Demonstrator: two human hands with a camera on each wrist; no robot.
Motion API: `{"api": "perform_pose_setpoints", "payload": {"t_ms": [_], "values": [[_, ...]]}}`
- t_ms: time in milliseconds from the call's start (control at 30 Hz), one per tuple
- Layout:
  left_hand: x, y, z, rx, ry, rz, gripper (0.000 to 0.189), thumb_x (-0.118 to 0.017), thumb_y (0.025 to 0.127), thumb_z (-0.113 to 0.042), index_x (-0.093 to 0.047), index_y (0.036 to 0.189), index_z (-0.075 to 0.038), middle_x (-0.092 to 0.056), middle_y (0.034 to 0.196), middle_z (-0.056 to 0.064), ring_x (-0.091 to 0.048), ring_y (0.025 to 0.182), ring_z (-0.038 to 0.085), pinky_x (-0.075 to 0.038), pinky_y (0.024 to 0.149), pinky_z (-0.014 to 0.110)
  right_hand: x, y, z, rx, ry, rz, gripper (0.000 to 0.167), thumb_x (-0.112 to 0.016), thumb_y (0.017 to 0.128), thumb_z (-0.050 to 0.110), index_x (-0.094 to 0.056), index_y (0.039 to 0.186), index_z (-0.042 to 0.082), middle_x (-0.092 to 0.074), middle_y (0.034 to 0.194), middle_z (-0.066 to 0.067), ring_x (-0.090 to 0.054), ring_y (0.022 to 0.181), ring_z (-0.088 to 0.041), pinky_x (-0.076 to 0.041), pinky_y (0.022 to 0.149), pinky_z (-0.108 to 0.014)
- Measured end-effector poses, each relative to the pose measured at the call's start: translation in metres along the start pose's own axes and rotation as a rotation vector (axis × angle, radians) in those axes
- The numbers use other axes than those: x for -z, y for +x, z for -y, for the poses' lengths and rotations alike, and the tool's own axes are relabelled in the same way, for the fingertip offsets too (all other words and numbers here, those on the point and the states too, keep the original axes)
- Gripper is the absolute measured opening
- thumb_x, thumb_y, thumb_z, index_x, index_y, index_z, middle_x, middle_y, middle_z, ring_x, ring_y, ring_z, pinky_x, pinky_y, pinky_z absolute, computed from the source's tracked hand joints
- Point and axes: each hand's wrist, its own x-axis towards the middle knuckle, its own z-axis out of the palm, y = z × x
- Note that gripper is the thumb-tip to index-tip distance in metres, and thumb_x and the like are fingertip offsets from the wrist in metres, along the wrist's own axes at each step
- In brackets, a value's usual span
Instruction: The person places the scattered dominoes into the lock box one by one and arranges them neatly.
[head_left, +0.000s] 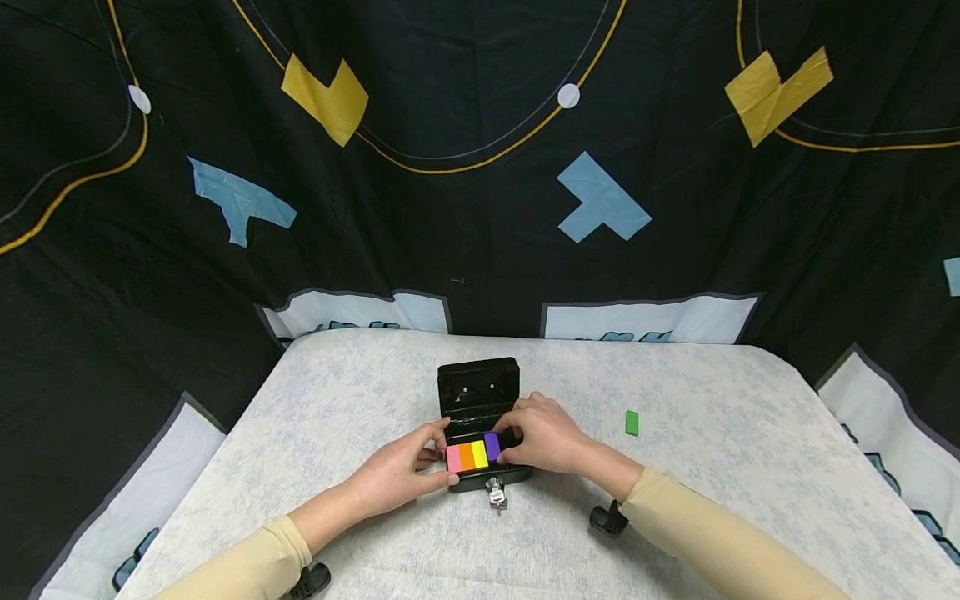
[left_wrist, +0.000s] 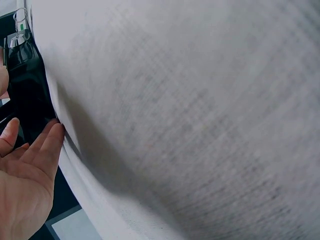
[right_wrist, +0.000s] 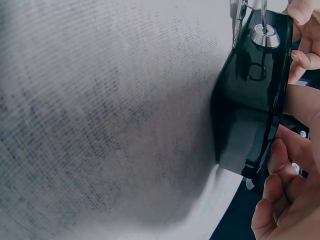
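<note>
A small black cash box (head_left: pixel 491 479) stands with its lid (head_left: pixel 478 385) raised on the table. Keys (head_left: pixel 497 493) hang from the lock at its front. In the box, a pink block (head_left: pixel 453 459), an orange block (head_left: pixel 467 456) and a yellow block (head_left: pixel 480 454) lie side by side. My left hand (head_left: pixel 393 472) holds the box's left end, thumb at the front rim and fingers toward the back. With thumb and fingers, my right hand (head_left: pixel 543 433) pinches a purple block (head_left: pixel 492 446), tilted beside the yellow one. The box hides part of the right fingertips in the right wrist view.
A green block (head_left: pixel 632 422) lies on the pale patterned tablecloth (head_left: pixel 720 467) to the right of the box. Behind the table hangs a dark cloth (head_left: pixel 495 242) with yellow and blue patches. A black wrist strap part (head_left: pixel 608 518) shows under the right forearm.
</note>
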Motion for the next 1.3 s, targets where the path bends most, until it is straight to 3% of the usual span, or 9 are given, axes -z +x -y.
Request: {"api": "perform_pose_setpoints", "payload": {"t_ms": [333,833,1300], "values": [[-0.001,-0.0002,0.0,0.004,0.002,0.002,0.043,-0.08,0.089,-0.046,-0.053,0.108,-0.018,-0.04,0.161,0.003,-0.069,0.11,0.017,-0.055,0.096,0.043,-0.0012,0.0009,0.0022,-0.03,-0.027,0.032,0.037,-0.09,0.075,0.038,-0.079,0.106,0.021,-0.048,0.074,0.01,-0.041,0.077,-0.014,-0.036,0.068,-0.03],[-0.0016,-0.0002,-0.0004,0.025,0.004,0.003,0.043,-0.081,0.088,-0.047,-0.053,0.108,-0.021,-0.039,0.162,0.0,-0.068,0.111,0.013,-0.055,0.097,0.04,-0.0023,0.005,0.003,0.02,-0.092,0.047,0.034,-0.091,0.074,0.04,-0.081,0.101,0.021,-0.05,0.076,0.01,-0.039,0.077,-0.014,-0.035,0.066,-0.028],[-0.0008,0.0003,0.0001,0.029,-0.001,0.006,0.043,-0.081,0.087,-0.046,-0.053,0.108,-0.021,-0.04,0.161,-0.001,-0.068,0.11,0.012,-0.055,0.096,0.041,-0.0036,0.008,0.0045,-0.005,-0.098,0.072,0.033,-0.09,0.075,0.038,-0.081,0.101,0.021,-0.05,0.077,0.011,-0.039,0.078,-0.014,-0.034,0.066,-0.028]]}}
